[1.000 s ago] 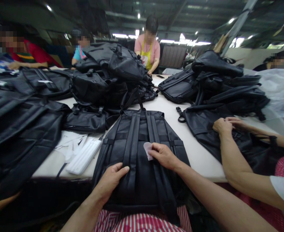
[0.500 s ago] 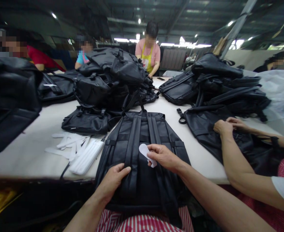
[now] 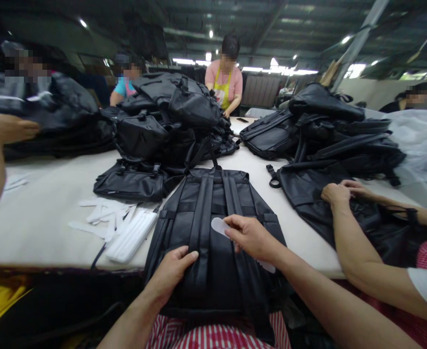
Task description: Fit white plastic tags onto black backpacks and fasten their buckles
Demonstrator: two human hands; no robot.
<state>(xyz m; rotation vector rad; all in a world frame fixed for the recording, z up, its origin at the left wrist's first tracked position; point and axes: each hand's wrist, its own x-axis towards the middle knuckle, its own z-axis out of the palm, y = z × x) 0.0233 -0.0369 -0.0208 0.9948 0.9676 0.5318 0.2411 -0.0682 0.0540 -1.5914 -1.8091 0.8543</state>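
Note:
A black backpack (image 3: 195, 213) lies in front of me with its shoulder straps facing up, its lower end over the table edge near my lap. My left hand (image 3: 175, 271) holds it at the left strap, thumb on top; some of the fingers are hidden. Above the right strap, my right hand (image 3: 251, 237) pinches a thin white strip (image 3: 219, 226) with a rounded end. The strip's other end shows below my wrist. To the left lie a white bundle of strips (image 3: 131, 236) and several loose white strips (image 3: 107, 212).
Piles of black bags stand behind, at left (image 3: 162, 111) and right (image 3: 329, 121). On my right, a co-worker's hands (image 3: 339, 192) work on another black bag (image 3: 304, 194). Another person's hand (image 3: 13, 128) reaches in at left. The table (image 3: 53, 194) is pale.
My right hand has shifted slightly, and the strip now stretches below my wrist instead of curling under my fingers. At left, the large dark bag has moved back and a co-worker's hand appears.

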